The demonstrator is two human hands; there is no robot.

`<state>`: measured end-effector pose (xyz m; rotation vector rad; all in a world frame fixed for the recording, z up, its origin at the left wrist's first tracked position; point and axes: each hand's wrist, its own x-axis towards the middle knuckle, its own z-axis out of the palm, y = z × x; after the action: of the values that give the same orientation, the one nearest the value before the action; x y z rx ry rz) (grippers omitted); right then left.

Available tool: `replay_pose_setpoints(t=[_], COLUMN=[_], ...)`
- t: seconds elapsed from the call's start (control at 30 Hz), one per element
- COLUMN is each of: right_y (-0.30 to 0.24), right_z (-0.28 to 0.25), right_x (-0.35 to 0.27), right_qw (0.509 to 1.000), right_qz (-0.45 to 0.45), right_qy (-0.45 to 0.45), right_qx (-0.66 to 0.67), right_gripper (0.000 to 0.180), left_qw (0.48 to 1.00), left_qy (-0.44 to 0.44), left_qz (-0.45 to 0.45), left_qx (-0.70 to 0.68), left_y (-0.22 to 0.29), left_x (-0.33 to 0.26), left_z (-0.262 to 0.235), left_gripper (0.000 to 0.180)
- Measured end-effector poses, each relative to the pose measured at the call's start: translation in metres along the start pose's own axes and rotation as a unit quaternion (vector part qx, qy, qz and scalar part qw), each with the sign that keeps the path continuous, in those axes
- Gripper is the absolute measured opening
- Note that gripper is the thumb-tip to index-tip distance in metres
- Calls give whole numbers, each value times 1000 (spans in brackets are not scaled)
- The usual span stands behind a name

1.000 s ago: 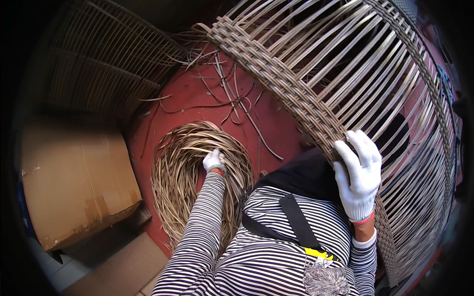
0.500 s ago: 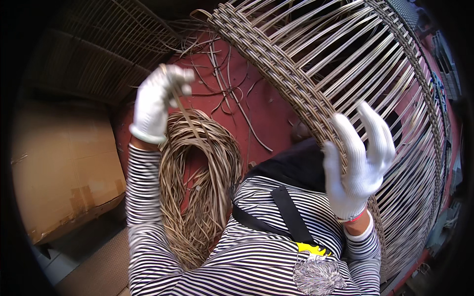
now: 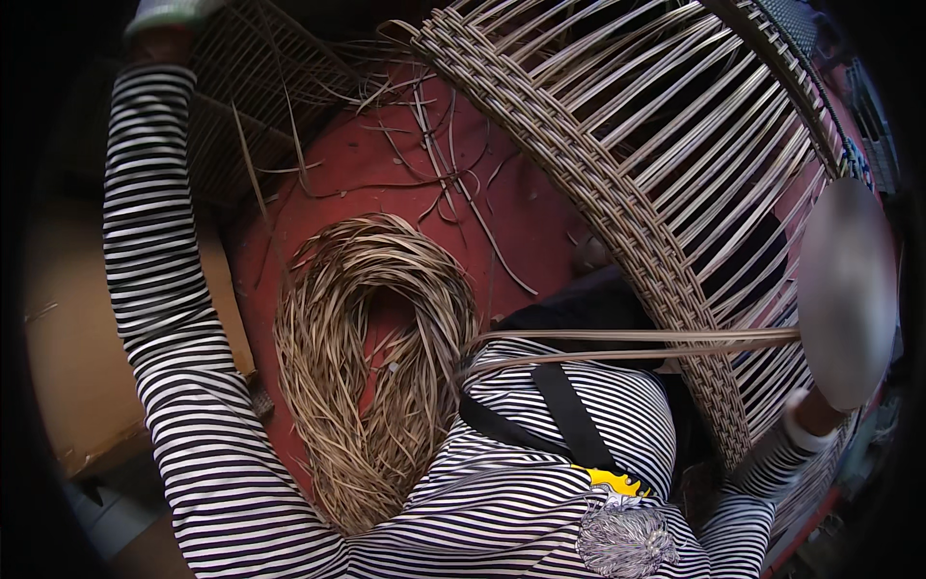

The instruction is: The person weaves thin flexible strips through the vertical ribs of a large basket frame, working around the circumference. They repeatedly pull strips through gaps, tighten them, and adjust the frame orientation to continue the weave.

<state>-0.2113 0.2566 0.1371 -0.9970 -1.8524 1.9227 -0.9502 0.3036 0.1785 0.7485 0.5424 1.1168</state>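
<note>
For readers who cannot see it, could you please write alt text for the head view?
Strands run to a person's blurred right hand, crossing in front of a partly woven frame; the left hand is mostly cut off at upper left. A brown coil lies on the red floor.

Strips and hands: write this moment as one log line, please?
left hand: mostly cut off at top | right hand: blurred, strips run to it | bundle: on red floor | woven frame: upper right
</note>
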Motion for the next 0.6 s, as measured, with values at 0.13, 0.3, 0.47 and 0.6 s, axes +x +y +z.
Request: replay_pose_setpoints(t=[0.13,0.3,0.47,0.6], right_y=[16,59,91,136], right_z=[-109,-181,-188,-194], right_x=[-161,-302,-347,-373], right_qw=[956,888,827,803], right_qz=[82,125,175,228], right_qy=[199,383,465,518], right_qx=[-200,-221,-263,-188], right_gripper=[61,59,57,43], left_qw=[960,910,826,734], left_qy=[258,351,423,493], left_qz=[51,147,166,108], left_qx=[98,163,333,455], left_y=[46,131,139,100], left_x=[-48,-73,-92,-105], left_z=[-88,-106,-83,-59], left_gripper=[45,38,34,32])
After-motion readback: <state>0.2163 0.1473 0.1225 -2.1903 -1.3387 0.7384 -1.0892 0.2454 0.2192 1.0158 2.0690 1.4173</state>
